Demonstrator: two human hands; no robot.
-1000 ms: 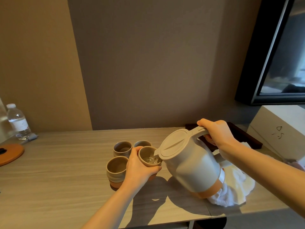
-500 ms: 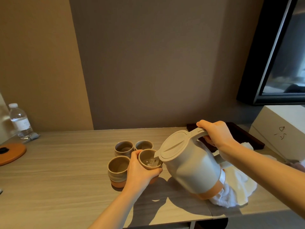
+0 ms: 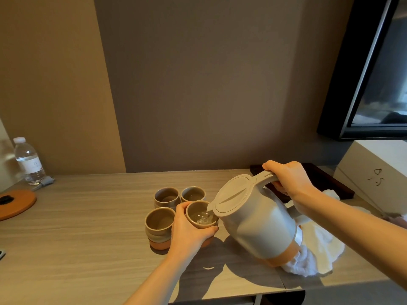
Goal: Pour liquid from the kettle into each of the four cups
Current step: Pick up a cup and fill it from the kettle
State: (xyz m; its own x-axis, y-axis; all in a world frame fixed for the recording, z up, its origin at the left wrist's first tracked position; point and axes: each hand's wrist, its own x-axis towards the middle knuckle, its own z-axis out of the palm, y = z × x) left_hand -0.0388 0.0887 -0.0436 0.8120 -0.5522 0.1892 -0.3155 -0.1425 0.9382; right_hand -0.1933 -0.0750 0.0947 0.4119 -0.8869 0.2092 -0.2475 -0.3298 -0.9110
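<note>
Kettle: a pale grey kettle (image 3: 255, 225) with an orange band round its base, tilted to the left, its spout over the rim of the front right cup (image 3: 201, 215).
Right hand: the right hand (image 3: 286, 179) is closed round the kettle's handle at the top, thumb lying along the handle toward the lid.
Left hand: the left hand (image 3: 189, 230) is wrapped round the near side of the front right cup, thumb at the left of its rim and fingers curled under its right side.
Front right cup: a glint of clear liquid shows at its bottom; whether it rests on the tabletop (image 3: 88, 227) or is lifted slightly cannot be told.
Other cups: three more glazed cups stand just beside it in a tight cluster, the front left cup (image 3: 159, 225), the back left cup (image 3: 166, 195) and the back right cup (image 3: 192, 193); the front left one shows an orange foot.
White cloth: a crumpled white cloth (image 3: 319, 249) lies on the tabletop behind and under the kettle's raised base.
Dark tray: a dark tray (image 3: 330, 183) sits at the back right, partly hidden by the right hand.
Far left: a water bottle (image 3: 28, 161) stands near the wall, with a round orange mat (image 3: 17, 203) in front of it.
Right edge: a white box (image 3: 378, 172) stands below a dark framed screen (image 3: 374, 69).
</note>
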